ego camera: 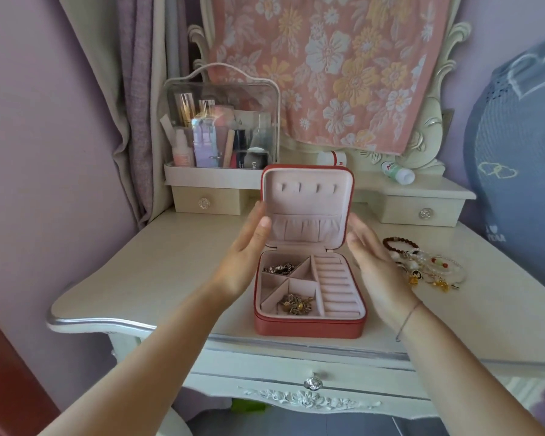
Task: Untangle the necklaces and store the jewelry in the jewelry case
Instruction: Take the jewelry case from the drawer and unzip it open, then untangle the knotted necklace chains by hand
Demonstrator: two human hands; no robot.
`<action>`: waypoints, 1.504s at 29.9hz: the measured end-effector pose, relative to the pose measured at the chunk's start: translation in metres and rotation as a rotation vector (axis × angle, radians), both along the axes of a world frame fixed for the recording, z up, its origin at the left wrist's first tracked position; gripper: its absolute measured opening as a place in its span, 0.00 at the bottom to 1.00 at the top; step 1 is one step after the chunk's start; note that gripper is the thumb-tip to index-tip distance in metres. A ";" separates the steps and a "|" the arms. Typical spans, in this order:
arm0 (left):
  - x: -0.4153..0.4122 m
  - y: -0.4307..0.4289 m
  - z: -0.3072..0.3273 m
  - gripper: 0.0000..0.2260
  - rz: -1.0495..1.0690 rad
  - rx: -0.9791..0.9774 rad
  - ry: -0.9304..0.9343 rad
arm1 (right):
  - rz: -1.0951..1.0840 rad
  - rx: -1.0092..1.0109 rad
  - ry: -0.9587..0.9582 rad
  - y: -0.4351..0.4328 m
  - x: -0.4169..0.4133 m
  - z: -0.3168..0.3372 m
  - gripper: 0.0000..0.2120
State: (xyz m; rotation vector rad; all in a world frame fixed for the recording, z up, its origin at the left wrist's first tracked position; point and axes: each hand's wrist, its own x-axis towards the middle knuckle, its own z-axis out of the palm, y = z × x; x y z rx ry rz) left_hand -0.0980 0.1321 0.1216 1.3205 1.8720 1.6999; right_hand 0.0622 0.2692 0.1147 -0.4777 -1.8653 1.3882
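Observation:
A red jewelry case [309, 328] with pale pink lining stands open on the dressing table, its lid [307, 191] upright. A silver chain [279, 268] lies in its back-left compartment and a gold chain [298, 304] in the front compartment. The ring rolls on the right hold nothing. My left hand [244, 250] is at the lid's left edge with straight fingers, the thumb against the rim. My right hand [376, 262] is flat beside the lid's right edge. A pile of beaded bracelets and necklaces [422, 262] lies on the table right of the case.
A clear cosmetics organizer [221, 121] full of bottles stands at the back left on a small drawer unit. Two bottles [397, 173] lie at the back right under a floral cloth [331, 67]. A blue cushion [523, 158] borders the table's right side. A drawer knob [312, 382] sits below the front edge.

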 end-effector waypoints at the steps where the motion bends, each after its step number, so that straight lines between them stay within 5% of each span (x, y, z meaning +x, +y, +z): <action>1: -0.002 0.006 -0.003 0.29 -0.010 -0.044 0.016 | -0.001 0.004 -0.026 0.001 -0.004 -0.003 0.20; 17: -0.013 0.032 -0.026 0.31 -0.033 -0.090 -0.173 | 0.011 0.029 -0.198 0.007 -0.016 -0.019 0.27; 22: -0.015 0.034 -0.028 0.31 -0.016 -0.093 -0.153 | -0.125 0.657 -0.188 -0.005 -0.004 0.007 0.13; 26: -0.019 0.037 -0.031 0.34 -0.011 -0.100 -0.128 | 0.286 0.660 -0.524 -0.030 -0.009 0.030 0.09; 33: -0.025 0.042 -0.036 0.35 -0.042 -0.084 -0.171 | 0.335 1.057 -0.887 -0.042 -0.025 0.037 0.16; 45: -0.020 0.033 -0.029 0.38 -0.005 -0.119 -0.262 | 0.451 0.908 -0.889 -0.036 -0.033 0.035 0.10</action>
